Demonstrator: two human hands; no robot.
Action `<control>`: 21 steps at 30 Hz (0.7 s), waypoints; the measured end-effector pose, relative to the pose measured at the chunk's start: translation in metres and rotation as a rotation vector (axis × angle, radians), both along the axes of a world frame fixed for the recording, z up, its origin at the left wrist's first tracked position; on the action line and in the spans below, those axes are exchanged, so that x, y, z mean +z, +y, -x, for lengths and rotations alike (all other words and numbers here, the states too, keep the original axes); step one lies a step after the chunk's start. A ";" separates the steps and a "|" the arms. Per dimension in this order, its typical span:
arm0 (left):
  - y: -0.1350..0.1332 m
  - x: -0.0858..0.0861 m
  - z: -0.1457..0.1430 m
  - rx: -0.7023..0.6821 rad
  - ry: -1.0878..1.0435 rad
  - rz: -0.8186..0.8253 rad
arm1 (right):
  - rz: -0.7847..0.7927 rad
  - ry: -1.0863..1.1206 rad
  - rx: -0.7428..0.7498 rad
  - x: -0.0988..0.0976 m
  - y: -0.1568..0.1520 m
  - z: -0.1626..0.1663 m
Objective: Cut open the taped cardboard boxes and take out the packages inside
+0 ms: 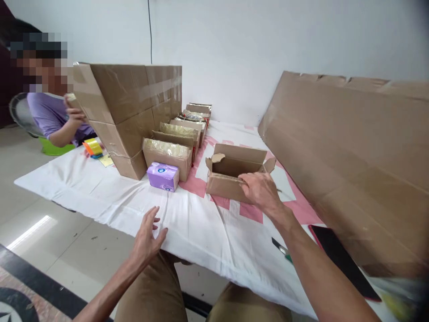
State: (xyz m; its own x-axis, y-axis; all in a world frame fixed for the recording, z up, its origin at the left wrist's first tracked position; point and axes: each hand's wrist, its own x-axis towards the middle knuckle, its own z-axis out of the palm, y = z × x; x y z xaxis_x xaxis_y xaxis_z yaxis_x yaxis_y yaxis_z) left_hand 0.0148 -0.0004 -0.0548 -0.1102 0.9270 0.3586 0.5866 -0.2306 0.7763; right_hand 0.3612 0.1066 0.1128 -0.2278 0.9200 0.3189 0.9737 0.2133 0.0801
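My right hand (260,191) grips the near wall of an open cardboard box (225,189), fingers curled over its top edge. The box stands upright on the cloth-covered table, its end flaps torn and bent outward. My left hand (149,235) hovers by the table's front edge with fingers apart, holding nothing. Beyond it sits a purple tissue pack (163,177). Just behind that pack, several cardboard boxes (167,155) with shiny tape along their edges stand in a row running back toward the wall.
A tall stack of taped boxes (127,96) rises at left, and a person (55,114) in purple touches its far side. Tape rolls (92,147) lie nearby. A large cardboard sheet (345,152) leans at right. A utility knife (282,249) and a dark tablet-like slab (342,259) lie near my right forearm.
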 end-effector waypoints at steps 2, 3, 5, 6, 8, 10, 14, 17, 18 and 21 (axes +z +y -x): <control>-0.004 0.006 -0.011 -0.035 0.002 -0.027 | 0.040 -0.039 0.020 0.004 -0.013 0.001; -0.008 0.011 -0.016 -0.052 -0.001 -0.040 | 0.008 -0.047 0.061 0.004 -0.027 0.003; -0.019 0.022 -0.023 -0.099 -0.020 -0.053 | -0.090 -0.053 0.193 0.001 -0.067 0.010; -0.027 0.028 -0.026 -0.130 -0.038 -0.047 | -0.131 -0.049 0.273 -0.001 -0.090 0.014; -0.044 0.038 -0.034 -0.210 -0.087 0.002 | -0.156 -0.010 0.405 -0.003 -0.131 0.021; -0.060 0.046 -0.045 -0.283 -0.162 0.088 | -0.143 0.033 0.478 -0.002 -0.159 0.025; -0.071 0.058 -0.072 -0.308 -0.339 0.215 | -0.122 0.109 0.520 0.001 -0.169 0.024; -0.065 0.065 -0.090 -0.237 -0.410 0.166 | -0.080 0.152 0.530 0.003 -0.158 0.024; -0.062 0.067 -0.095 -0.206 -0.417 0.142 | -0.057 0.152 0.523 0.004 -0.154 0.025; -0.055 0.073 -0.105 -0.124 -0.411 0.100 | -0.069 0.155 0.492 0.008 -0.146 0.028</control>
